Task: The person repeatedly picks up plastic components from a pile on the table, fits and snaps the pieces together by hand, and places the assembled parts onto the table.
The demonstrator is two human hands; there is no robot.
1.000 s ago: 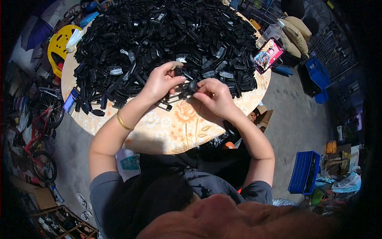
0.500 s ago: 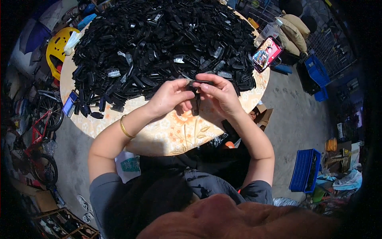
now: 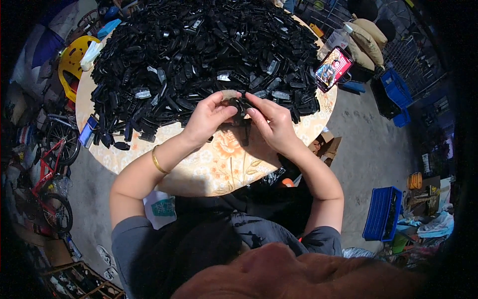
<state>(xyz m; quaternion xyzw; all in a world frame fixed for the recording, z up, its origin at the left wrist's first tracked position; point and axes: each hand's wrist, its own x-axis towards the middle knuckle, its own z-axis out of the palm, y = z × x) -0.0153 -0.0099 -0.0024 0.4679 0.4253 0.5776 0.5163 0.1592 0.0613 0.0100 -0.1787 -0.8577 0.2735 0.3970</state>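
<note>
Both hands have drifted toward the table edge since a second ago — earlier they worked over the rim of the pile, now over bare cloth. The left hand (image 3: pixel 208 117) and right hand (image 3: pixel 271 122) meet fingertip to fingertip, both pinched shut on a small black plastic part (image 3: pixel 242 114) held between them, just above the round table (image 3: pixel 219 169) with its floral cover. Judging by that, one piece is out of the black parts heap (image 3: pixel 199 60) and being handled. Hard to make out — the part's shape; fingers cover its top, only a thin stem hangs below. A phone (image 3: pixel 333 68) leans at the far right; its screen is too small to read
</note>
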